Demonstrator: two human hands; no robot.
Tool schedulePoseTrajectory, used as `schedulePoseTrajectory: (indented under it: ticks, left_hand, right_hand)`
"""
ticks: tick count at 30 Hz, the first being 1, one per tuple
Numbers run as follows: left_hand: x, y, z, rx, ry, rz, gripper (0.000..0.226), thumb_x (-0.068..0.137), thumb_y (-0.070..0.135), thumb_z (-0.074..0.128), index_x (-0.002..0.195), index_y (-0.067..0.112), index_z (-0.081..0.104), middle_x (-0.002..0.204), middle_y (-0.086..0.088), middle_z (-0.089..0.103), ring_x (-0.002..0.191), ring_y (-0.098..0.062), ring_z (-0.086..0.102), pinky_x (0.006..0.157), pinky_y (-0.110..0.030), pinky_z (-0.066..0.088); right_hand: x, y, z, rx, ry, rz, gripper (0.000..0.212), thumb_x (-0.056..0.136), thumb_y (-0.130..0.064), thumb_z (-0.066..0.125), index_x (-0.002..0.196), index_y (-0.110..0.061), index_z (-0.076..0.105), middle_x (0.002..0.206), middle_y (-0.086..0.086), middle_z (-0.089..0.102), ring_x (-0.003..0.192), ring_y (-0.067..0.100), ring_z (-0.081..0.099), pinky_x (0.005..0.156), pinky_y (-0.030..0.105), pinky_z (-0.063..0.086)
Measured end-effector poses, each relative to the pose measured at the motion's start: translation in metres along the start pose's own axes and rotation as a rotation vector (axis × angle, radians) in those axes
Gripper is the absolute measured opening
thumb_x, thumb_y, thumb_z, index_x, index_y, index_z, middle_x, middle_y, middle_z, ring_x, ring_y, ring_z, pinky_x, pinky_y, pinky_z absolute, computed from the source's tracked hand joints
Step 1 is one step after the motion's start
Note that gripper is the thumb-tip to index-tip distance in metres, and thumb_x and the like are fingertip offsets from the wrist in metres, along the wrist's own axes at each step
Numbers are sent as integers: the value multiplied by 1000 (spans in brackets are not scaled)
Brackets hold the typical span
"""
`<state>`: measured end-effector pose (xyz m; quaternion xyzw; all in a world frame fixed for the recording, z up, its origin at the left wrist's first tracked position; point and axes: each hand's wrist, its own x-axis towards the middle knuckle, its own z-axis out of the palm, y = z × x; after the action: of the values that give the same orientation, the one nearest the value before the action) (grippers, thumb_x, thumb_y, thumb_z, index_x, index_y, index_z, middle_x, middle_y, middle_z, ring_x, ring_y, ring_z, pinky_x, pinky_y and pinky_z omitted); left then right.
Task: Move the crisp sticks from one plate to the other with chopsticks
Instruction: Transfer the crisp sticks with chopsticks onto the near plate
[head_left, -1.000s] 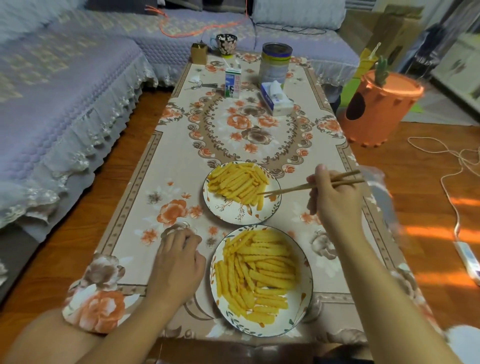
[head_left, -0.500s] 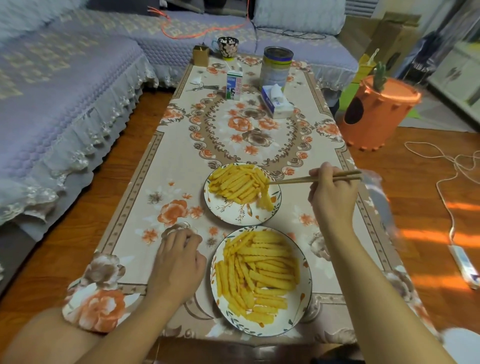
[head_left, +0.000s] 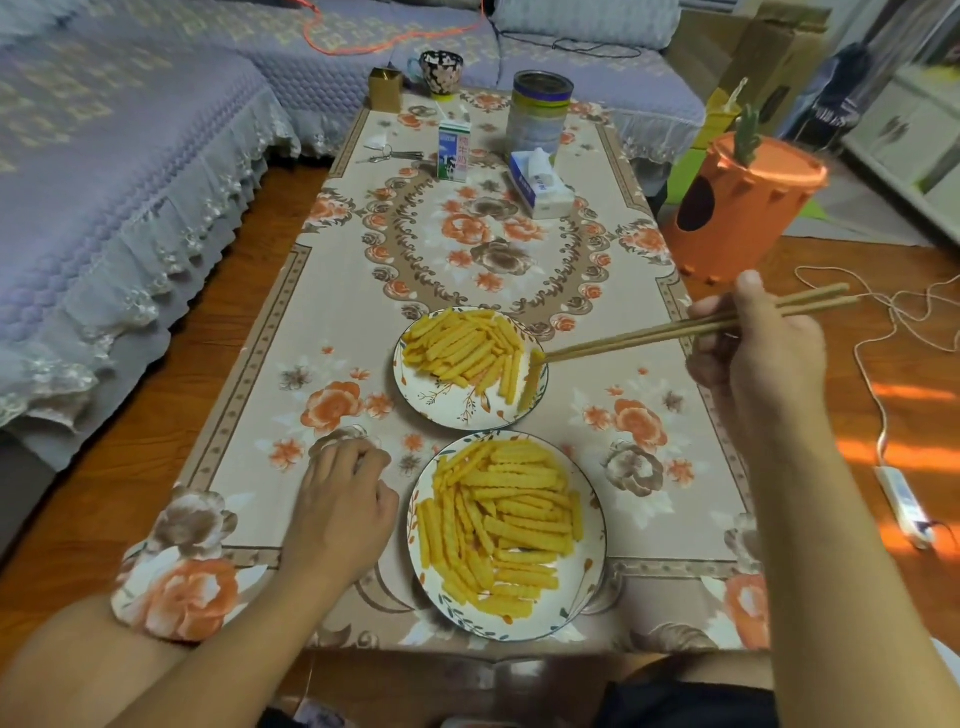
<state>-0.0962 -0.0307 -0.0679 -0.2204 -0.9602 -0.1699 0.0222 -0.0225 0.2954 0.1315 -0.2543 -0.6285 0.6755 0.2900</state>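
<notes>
Right hand (head_left: 758, 358) grips the chopsticks (head_left: 649, 335), tips pinching one crisp stick (head_left: 531, 382) over the far plate (head_left: 457, 410). Left hand (head_left: 340, 506) rests loosely curled on the table (head_left: 649, 519), beside the near plate (head_left: 589, 571).

Open counter (head_left: 322, 322) is left along the left edge of the frame and right of both plates. The centre is taken by the far plate (head_left: 447, 410) and near plate (head_left: 587, 582), almost touching. Upper centre is blocked by a carton (head_left: 453, 155), tin (head_left: 540, 111) and tissue box (head_left: 540, 189).
</notes>
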Motion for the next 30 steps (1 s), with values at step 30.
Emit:
schedulePoseTrajectory:
  ticks: [30]
  left_hand:
    - [1,1,0,14,-18,3,45,90,29,34,116,13,67,115,-2,56,115,-25,47,97,-44,49]
  right_hand:
    - [9,70,48,-459,15,-116,44,107,-39,50,79,-12,71,57,9,63,43,21,60,48,34,48]
